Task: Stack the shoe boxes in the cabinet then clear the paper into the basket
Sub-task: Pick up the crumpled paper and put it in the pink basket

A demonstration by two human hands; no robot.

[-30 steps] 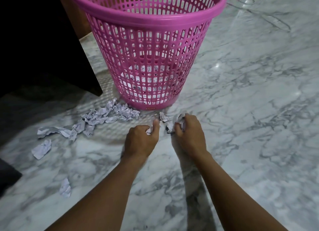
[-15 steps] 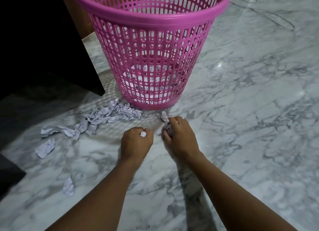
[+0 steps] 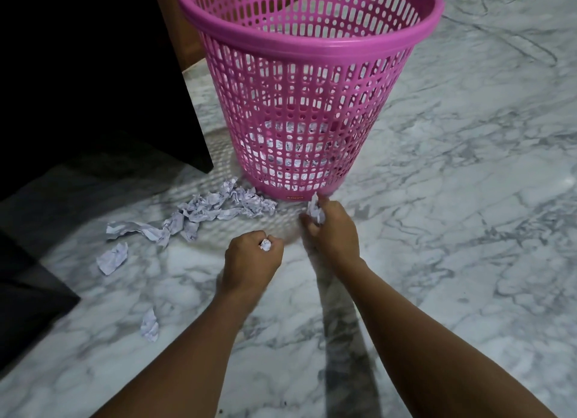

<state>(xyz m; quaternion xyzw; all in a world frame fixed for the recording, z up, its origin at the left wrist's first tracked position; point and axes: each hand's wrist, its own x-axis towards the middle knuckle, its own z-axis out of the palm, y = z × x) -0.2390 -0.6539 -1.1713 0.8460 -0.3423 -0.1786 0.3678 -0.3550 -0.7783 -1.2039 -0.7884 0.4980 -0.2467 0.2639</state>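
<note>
Marble floor is carrying everything. Left hand fingers are curling tight round a small paper wad, with only a bit of it showing. Right hand fingers are pinching a bigger crumpled paper, just beside the base of the pink basket. More paper is lying in the basket bottom, showing through the mesh. Paper pile is lying on the floor left of the basket base. Two loose scraps are lying further left. Dark furniture is standing left of the basket.
</note>
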